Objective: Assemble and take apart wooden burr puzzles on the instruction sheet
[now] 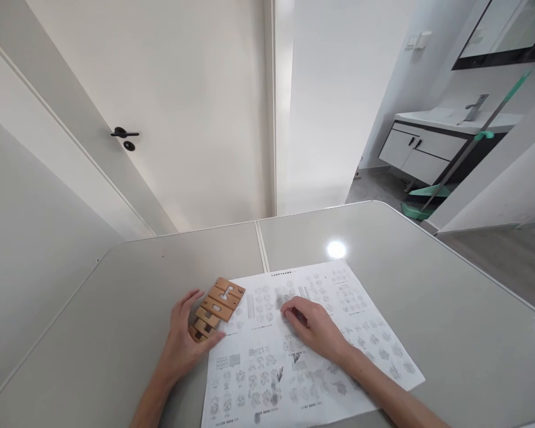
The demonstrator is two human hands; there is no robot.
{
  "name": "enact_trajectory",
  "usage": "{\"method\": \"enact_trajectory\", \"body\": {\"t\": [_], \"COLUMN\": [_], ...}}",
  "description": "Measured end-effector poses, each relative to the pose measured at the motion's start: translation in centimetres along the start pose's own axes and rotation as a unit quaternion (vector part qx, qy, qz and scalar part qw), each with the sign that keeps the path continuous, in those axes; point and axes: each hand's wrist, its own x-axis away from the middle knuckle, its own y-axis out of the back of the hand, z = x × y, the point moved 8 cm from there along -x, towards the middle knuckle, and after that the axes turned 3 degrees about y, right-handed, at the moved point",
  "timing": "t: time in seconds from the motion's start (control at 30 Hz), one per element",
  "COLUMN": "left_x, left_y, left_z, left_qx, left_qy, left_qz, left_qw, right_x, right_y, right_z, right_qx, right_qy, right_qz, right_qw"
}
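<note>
Several notched wooden puzzle pieces (218, 302), some with cut-out slots and small dark marks, lie grouped at the left edge of a printed sheet (312, 380). My left hand (185, 336) curves around their lower left end, thumb on the near side and fingers on the far side. The thumb tip comes down by the paper's edge. Over the upper middle of the sheet rests my right hand (314, 327), its fingers curled and the thumb close to the index finger. I see nothing between those fingertips. Rows of small grey diagrams cover the paper.
The sheet lies on a glossy grey table (120, 297) with a seam at its far side. Beyond are a white door (196, 107) with a black handle (125, 133), a washbasin cabinet (421, 148), and a green dustpan (417, 211) with a long handle.
</note>
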Motion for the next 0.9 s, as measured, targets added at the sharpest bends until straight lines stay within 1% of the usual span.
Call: {"method": "enact_trajectory", "body": {"t": [0.07, 0.13, 0.37, 0.63, 0.77, 0.9], "left_x": [0.5, 0.7, 0.4, 0.4, 0.3, 0.2], "left_y": [-0.5, -0.6, -0.5, -0.5, -0.3, -0.3], "left_z": [-0.3, -0.3, -0.3, 0.8, 0.3, -0.2], "left_qx": [-0.022, -0.036, -0.034, -0.024, -0.034, -0.038], "left_qy": [-0.033, -0.042, -0.047, -0.039, -0.05, -0.052], "left_qz": [0.034, 0.042, 0.018, -0.006, -0.014, -0.01], "left_qw": [0.999, 0.998, 0.998, 0.999, 0.998, 0.998], "right_x": [0.0, 0.0, 0.1, 0.0, 0.0, -0.1], "right_y": [0.0, 0.0, 0.0, -0.3, -0.2, 0.0], "right_z": [-0.1, -0.1, -0.2, -0.6, -0.5, -0.2], "right_qx": [-0.002, -0.005, -0.008, -0.011, -0.013, -0.012], "right_qy": [-0.001, -0.003, -0.008, -0.01, -0.011, -0.008], "right_qz": [0.0, 0.003, 0.007, 0.003, 0.007, 0.007], "right_qw": [1.0, 1.0, 1.0, 1.0, 1.0, 1.0]}}
